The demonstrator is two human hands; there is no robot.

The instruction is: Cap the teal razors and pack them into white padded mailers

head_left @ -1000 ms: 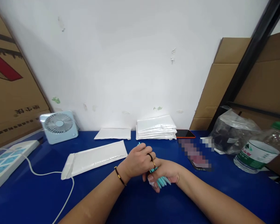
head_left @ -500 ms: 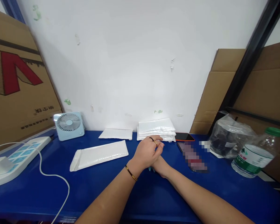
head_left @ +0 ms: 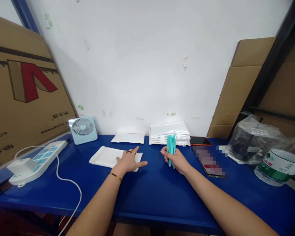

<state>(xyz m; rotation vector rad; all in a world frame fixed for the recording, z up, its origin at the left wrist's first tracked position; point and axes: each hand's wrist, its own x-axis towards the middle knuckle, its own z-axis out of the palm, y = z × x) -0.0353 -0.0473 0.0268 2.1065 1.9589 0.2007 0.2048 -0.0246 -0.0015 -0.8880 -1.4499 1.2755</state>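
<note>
At eight o'clock, the white padded envelope (head_left: 102, 156) lies flat, the left hand (head_left: 128, 161) splayed over its right end, nothing gripped; light, flat fingers would steady it best. Across to half past four, the right hand (head_left: 177, 159) grasps the turquoise sticks (head_left: 171, 146) roughly upright: a snug, gentle squeeze should keep them even! Half a second ago the hands overlapped, hiding most of the sticks; now they're well apart.

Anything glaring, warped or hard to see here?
Head view: bright light on the white wall; head view: glints on the clear plastic bag; head view: the clear green-capped plastic bottle looks tilted, perhaps lens distortion; head view: pixel blocks hide much of the dark-edged phone, while the slender turquoise sticks in the right hand read clearly.
</note>
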